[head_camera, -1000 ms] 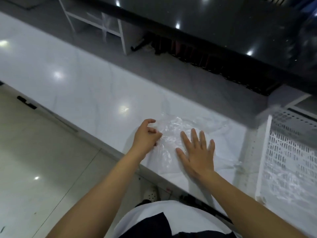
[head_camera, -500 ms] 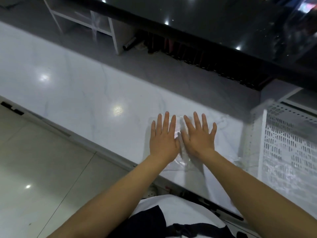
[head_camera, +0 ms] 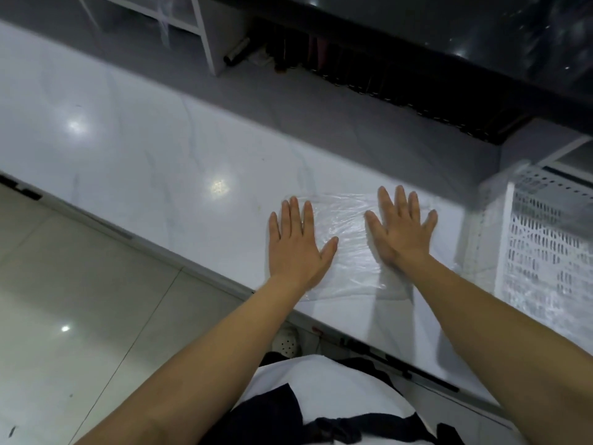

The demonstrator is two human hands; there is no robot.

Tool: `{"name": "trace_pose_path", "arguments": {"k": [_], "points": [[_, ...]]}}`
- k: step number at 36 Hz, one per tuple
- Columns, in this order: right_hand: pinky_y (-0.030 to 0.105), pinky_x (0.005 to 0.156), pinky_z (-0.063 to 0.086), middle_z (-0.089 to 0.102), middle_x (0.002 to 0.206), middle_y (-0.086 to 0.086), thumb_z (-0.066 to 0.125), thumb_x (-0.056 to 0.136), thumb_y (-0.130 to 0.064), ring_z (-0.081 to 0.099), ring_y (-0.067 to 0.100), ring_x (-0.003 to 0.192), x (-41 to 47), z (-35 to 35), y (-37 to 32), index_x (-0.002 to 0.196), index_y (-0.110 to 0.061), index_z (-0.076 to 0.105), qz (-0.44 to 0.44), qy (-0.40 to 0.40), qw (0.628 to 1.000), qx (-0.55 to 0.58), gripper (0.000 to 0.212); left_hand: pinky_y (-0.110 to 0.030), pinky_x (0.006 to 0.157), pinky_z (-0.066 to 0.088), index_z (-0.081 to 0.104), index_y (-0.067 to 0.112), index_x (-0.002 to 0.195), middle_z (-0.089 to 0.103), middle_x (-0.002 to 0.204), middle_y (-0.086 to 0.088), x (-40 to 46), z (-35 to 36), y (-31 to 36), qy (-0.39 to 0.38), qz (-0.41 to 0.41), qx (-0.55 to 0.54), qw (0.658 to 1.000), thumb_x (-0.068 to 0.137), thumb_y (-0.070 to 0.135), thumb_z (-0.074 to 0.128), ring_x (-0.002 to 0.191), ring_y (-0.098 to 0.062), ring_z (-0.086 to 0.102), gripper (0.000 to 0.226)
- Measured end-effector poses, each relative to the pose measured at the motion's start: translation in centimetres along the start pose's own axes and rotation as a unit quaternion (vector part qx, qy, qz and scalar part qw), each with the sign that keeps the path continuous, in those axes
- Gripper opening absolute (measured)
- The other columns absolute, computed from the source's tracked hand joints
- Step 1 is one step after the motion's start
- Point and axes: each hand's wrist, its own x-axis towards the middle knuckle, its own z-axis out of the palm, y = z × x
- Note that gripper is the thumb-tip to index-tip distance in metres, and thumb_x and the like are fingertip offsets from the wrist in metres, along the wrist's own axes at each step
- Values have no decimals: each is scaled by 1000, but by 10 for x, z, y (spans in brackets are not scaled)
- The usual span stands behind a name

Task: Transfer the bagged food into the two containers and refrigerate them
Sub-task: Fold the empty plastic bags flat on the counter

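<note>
View from above of a person's two bare forearms reaching over a white marble-patterned surface (head_camera: 134, 149). A clear, empty-looking plastic bag (head_camera: 346, 252) lies flat on the surface near its front edge. The left hand (head_camera: 296, 248) rests palm down on the bag's left edge, fingers straight and slightly spread, its grip apart and clasping nothing. The right hand (head_camera: 402, 232) lies palm down on the bag's right part, fingers likewise straight and spread, grip apart. The crinkled middle of the bag shows between the two hands. To the right, just beside the bag, stands a white perforated rack (head_camera: 542, 252). Pale floor tiles (head_camera: 64, 300) show at the lower left.
</note>
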Motion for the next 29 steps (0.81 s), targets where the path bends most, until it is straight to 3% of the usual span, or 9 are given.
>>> {"name": "trace_pose_path", "arguments": {"k": [3, 6, 10, 19, 29], "points": [[61, 118, -15, -15, 168, -4, 4, 97, -70, -16, 26, 154, -13, -7, -11, 156, -44, -11, 4, 47, 999, -4, 66, -51, 124, -8, -10, 13, 160, -17, 167, -15, 0, 1, -1, 7, 2, 2, 1000, 95, 72, 6, 154, -29, -20, 89], [55, 113, -25, -17, 167, -6, 2, 99, -68, -18, 23, 153, -47, -3, -33, 156, -45, -9, -58, 77, 995, 7, 63, -51, 124, -8, -8, 13, 161, -16, 167, -15, 1, 2, -2, 12, 4, -1, 1000, 96, 70, 8, 154, -30, -19, 88], [59, 119, -11, -14, 168, -6, -1, 98, -66, -19, 20, 153, -79, 22, -31, 156, -46, -9, -95, 15, 995, 1, 62, -51, 124, -9, -10, 14, 161, -17, 168, -15, 1, 2, -1, 11, 5, 2, 1000, 96, 69, 8, 154, -29, -19, 87], [56, 121, -12, -16, 167, -6, -2, 97, -71, -19, 20, 153, -62, 19, 10, 155, -45, -13, -19, 21, 999, 28, 65, -50, 124, -10, -9, 16, 161, -14, 169, -9, 0, 0, -1, 10, 8, -3, 1000, 97, 68, 9, 155, -28, -17, 85], [60, 120, -10, -19, 167, -5, 5, 97, -71, -22, 21, 152, -63, 4, 12, 155, -45, -14, -12, -25, 998, 54, 67, -50, 125, -8, -5, 23, 162, -10, 170, -4, -2, -3, -5, 6, 17, -7, 1000, 97, 70, 8, 155, -26, -15, 81]]}}
